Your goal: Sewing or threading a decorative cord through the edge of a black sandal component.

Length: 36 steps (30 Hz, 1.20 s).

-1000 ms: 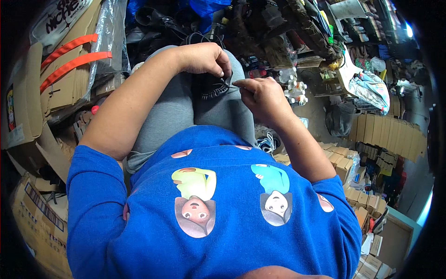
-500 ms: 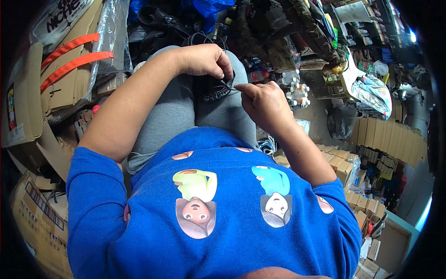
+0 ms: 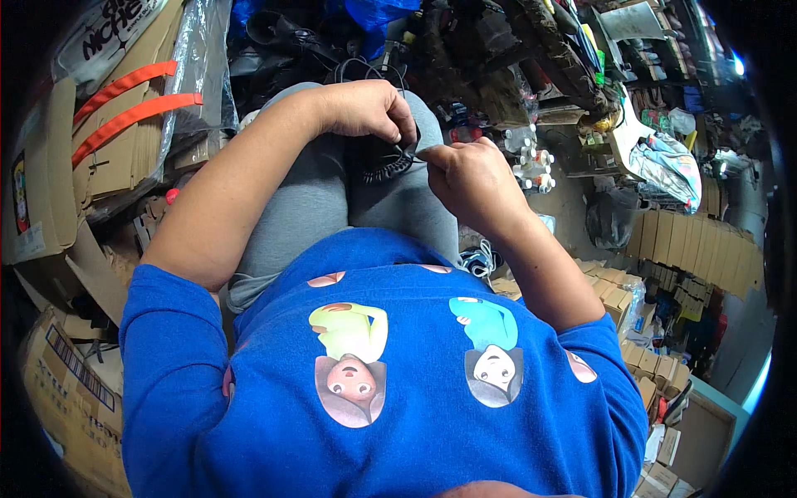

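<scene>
A small black piece with a ribbed, looped edge (image 3: 383,172) rests on my grey-clad lap between the knees. My left hand (image 3: 374,109) bends over its far side, fingers curled down and closed on its upper part; the palm hides much of it. From the right, my right hand (image 3: 473,178) comes in closed, thumb and forefinger pinched at the piece's right end. A thin dark thing shows at those fingertips, too small to name. Thin black cords (image 3: 365,66) loop up beyond my left hand.
Flattened cardboard (image 3: 124,166) with two orange straps (image 3: 137,124) stands at left. Small white-capped bottles (image 3: 533,162) cluster right of my knees. Cardboard boxes (image 3: 610,290) pile up at right, near a clear plastic bag (image 3: 610,217). Dark clutter and blue plastic (image 3: 378,17) lie ahead.
My right hand has shifted slightly left, and its forefinger, pointed out before, is now drawn in closer to the thumb. The left hand and the black piece stay nearly in place.
</scene>
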Tool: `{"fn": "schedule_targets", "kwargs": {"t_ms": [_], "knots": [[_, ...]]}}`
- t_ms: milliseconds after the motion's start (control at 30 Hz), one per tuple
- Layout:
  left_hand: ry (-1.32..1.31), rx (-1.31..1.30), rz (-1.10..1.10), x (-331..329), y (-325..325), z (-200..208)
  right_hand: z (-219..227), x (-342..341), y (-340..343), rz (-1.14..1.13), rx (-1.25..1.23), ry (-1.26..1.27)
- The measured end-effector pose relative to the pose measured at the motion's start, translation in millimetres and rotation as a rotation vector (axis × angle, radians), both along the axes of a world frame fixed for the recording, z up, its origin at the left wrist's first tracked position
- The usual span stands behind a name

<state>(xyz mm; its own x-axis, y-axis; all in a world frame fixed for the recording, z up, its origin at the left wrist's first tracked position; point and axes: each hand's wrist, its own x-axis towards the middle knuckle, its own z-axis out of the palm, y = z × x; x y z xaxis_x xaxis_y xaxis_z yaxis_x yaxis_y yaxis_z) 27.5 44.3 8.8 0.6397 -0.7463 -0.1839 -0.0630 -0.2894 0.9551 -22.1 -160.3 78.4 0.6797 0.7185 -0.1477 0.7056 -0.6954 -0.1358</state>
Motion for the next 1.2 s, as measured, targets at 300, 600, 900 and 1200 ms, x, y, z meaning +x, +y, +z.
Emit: {"fn": "schedule_targets", "kwargs": {"t_ms": [300, 600, 900, 1200], "knots": [[-0.027, -0.003, 0.015, -2, 0, -1, -8, 11, -18, -0.078, 0.225, 0.232], [-0.008, -0.022, -0.004, -1, 0, -4, -14, -3, -19, -0.039, 0.264, 0.094], [-0.006, 0.016, -0.001, -1, -1, -1, 0, 9, -8, 0.047, 0.059, 0.073], [-0.11, 0.015, 0.121, -9, -5, -2, -15, 43, -23, 0.014, 0.28, 0.468]]}}
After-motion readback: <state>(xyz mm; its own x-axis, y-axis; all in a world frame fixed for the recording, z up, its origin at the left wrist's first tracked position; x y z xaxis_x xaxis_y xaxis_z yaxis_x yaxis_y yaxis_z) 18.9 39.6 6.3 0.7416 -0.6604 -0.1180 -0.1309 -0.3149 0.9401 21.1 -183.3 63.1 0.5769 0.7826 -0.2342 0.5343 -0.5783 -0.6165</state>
